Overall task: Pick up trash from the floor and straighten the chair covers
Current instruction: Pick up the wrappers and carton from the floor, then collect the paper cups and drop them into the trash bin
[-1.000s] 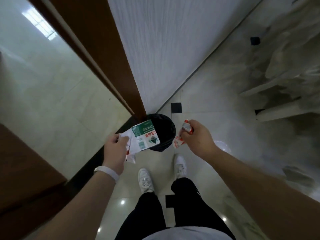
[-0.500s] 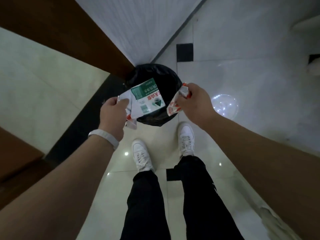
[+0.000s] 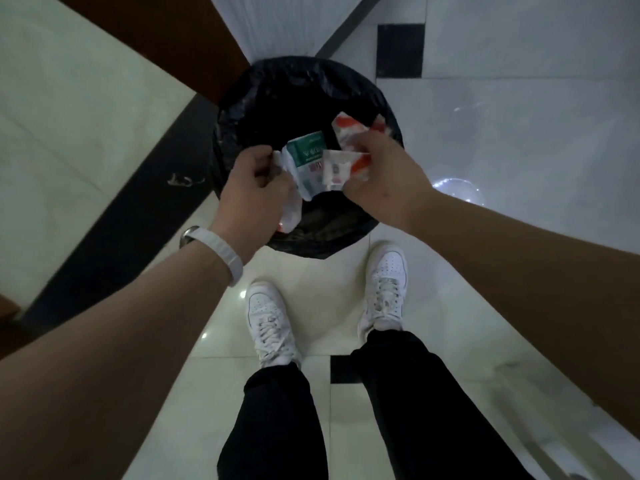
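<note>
Black-lined bin (image 3: 304,76), left hand (image 3: 254,199) fingers curled on green packet (image 3: 306,155), right hand (image 3: 381,181) fingers hidden (grip on red wrappers (image 3: 346,166) unclear).

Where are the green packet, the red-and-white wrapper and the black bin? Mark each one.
green packet (image 3: 306,152): head view, on its green printed face.
red-and-white wrapper (image 3: 346,133): head view, on its upper crumpled part.
black bin (image 3: 304,69): head view, on the liner at its far rim.
</note>
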`<state>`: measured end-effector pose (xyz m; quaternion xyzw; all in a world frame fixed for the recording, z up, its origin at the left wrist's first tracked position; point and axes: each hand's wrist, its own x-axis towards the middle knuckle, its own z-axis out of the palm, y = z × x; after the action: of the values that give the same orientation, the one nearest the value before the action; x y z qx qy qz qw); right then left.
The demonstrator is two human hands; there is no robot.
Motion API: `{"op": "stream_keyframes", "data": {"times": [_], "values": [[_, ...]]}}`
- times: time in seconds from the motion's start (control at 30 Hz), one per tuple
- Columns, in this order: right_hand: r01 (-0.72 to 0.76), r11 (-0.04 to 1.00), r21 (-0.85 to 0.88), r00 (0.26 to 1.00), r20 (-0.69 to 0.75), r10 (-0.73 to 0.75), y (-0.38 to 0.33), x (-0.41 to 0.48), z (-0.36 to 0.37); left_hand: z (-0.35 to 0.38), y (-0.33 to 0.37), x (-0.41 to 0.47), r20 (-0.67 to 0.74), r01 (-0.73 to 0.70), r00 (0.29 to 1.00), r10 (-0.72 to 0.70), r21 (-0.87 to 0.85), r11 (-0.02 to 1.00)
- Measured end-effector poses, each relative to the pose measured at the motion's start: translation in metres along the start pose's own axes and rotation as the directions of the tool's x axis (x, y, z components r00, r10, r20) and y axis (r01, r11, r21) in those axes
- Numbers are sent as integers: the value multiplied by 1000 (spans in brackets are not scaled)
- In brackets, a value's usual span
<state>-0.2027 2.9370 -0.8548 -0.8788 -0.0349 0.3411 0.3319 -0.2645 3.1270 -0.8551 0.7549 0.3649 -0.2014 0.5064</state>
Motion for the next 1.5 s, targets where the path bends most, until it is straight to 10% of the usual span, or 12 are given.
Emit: {"op": "stream_keyframes", "data": {"times": [0.77,1.23,1.5], "values": [[140,773,-618,986,13,-169,-169,-226,-158,-109,178,-212,353,-632,761,544,590,502],[-134,734,-666,964,-260,-60,-301,-452,-224,-242,288,-383,575,-861,250,779,501,-93],[-337,758,-558,866,-499,17,-321,-547,-239,-234,335,-455,661,-895,96,744,384,-226]]}}
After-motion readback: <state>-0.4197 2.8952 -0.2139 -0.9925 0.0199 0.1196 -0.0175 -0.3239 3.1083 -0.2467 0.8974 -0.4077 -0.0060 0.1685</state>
